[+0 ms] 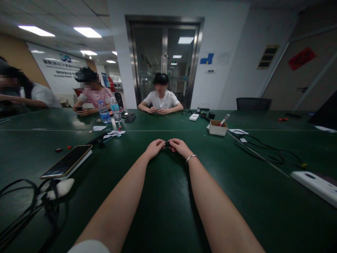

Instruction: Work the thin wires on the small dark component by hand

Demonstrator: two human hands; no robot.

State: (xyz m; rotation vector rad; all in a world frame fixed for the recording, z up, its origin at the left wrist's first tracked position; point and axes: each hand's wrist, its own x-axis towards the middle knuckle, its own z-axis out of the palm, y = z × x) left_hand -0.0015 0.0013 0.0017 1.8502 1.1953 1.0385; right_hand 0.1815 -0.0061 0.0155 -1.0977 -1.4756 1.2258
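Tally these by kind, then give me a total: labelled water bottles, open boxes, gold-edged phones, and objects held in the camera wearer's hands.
Clear plastic bottles with blue labels: 2
Open cream rectangular box: 1
Flat dark-screened phone with gold edge: 1
Small black object between left hand and right hand: 1
Total: 5

Phone (pixel 67 161) and two water bottles (pixel 104 115) leftward, box (pixel 217 131) and black chair (pixel 254 104) rightward

Phone (pixel 67 161) left of the hands (pixel 154 149)
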